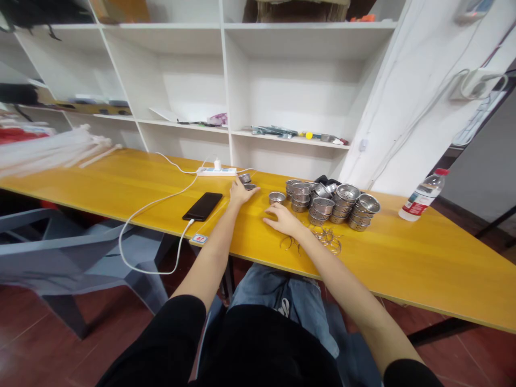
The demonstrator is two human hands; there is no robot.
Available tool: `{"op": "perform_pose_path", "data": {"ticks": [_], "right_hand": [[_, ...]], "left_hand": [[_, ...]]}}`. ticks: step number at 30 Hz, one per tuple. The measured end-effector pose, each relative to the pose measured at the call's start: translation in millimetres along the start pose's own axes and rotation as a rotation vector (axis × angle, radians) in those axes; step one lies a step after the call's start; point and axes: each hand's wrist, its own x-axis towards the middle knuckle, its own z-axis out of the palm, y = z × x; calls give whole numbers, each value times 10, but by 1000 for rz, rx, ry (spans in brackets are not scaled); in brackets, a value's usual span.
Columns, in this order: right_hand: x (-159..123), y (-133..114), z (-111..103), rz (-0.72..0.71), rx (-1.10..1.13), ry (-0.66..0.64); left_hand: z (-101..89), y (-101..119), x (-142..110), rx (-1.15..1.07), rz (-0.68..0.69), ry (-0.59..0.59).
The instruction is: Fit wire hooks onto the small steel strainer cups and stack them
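Observation:
My left hand (pixel 241 193) is around a small metal strainer cup (pixel 250 186), thumb on its right and fingers on its left; the hand hides part of it. Just behind stands another strainer cup (pixel 244 178). My right hand (pixel 281 219) hovers low over the table with fingers apart and nothing in them. Close beyond its fingertips is a single upright strainer cup (pixel 277 198). Several stacks of perforated strainer cups (pixel 322 206) stand to the right, some tilted. Thin curved metal wires (pixel 330 241) lie in a loose pile beside my right forearm.
A black phone (pixel 202 206) on a white charging cable lies left of my left hand. Behind is a power strip (pixel 217 171). A water bottle (pixel 424 196) stands on the right of the yellow table (pixel 403 258). White shelves (pixel 282 134) rise behind; a grey chair (pixel 80 252) is at left.

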Motion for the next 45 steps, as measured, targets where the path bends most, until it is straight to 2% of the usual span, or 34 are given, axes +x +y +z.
{"op": "perform_pose_path", "data": {"ticks": [6,9,14,17,20,26,34,37,39,42,45], "right_hand": [[-8,-54,13,20,-7,-20],[-10,-65,34,27,-4,-24],[-17,-96,67,25,-32,-35],[-31,-129,70,57,-72,-64],[-41,-154,55,83,-109,-79],[-34,-154,12,88,-94,-111],[-13,-191,-105,103,-69,-106],[-3,-272,-263,209,-147,-119],[1,-332,-382,317,-241,-61],[7,-398,-519,472,-367,35],[9,-423,-574,657,-444,33]], "left_hand": [[130,35,100,2,156,-161],[168,74,59,13,207,-178],[176,137,-165,247,112,-187],[147,175,-326,421,141,-286],[93,186,-457,461,219,-343],[28,205,-654,379,305,-317],[13,409,-814,241,329,-248],[0,469,-841,80,348,-244],[2,485,-855,-7,389,-254],[24,479,-874,-47,502,-266],[60,467,-887,-32,605,-286]]}}
